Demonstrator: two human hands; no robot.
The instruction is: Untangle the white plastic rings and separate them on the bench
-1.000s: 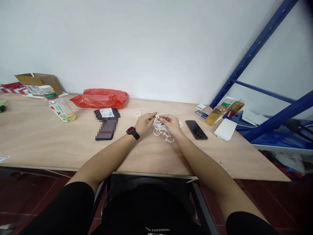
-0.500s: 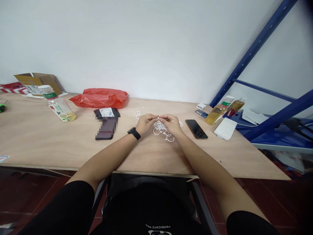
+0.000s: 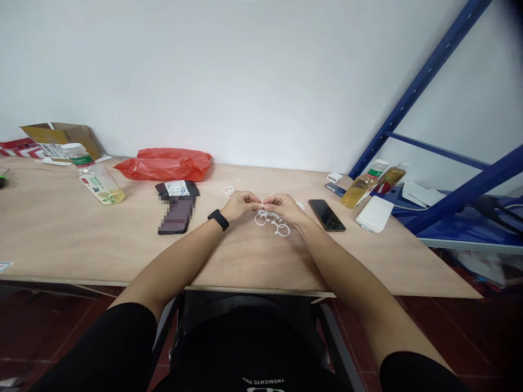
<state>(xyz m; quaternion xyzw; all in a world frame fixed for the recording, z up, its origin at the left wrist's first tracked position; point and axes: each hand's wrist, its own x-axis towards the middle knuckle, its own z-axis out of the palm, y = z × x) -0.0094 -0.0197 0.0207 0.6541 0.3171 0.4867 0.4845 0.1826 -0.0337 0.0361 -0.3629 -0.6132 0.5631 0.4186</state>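
Several thin white rings (image 3: 283, 230) lie in a loose pile on the wooden table (image 3: 245, 261), below and partly behind my hands. My left hand (image 3: 242, 206), with a black watch on its wrist, is closed in a pinch above the pile's left side. Its fingertips meet those of my right hand (image 3: 284, 207), which pinches too. A tiny white piece shows between the fingertips; its shape is mostly hidden. More white rings (image 3: 229, 191) lie just left of my left hand, and one shows behind my right hand.
A dark packet (image 3: 176, 212), a red plastic bag (image 3: 167, 165), a bottle (image 3: 98, 182) and an open carton (image 3: 73, 139) are on the left. To the right are a phone (image 3: 327, 214), a white box (image 3: 375, 214), two bottles (image 3: 362, 189) and a blue rack (image 3: 417, 87).
Both hands have moved slightly down and their fingertips now sit lower over the rings. My left wrist has shifted a little left and turned. The view has shifted slightly.
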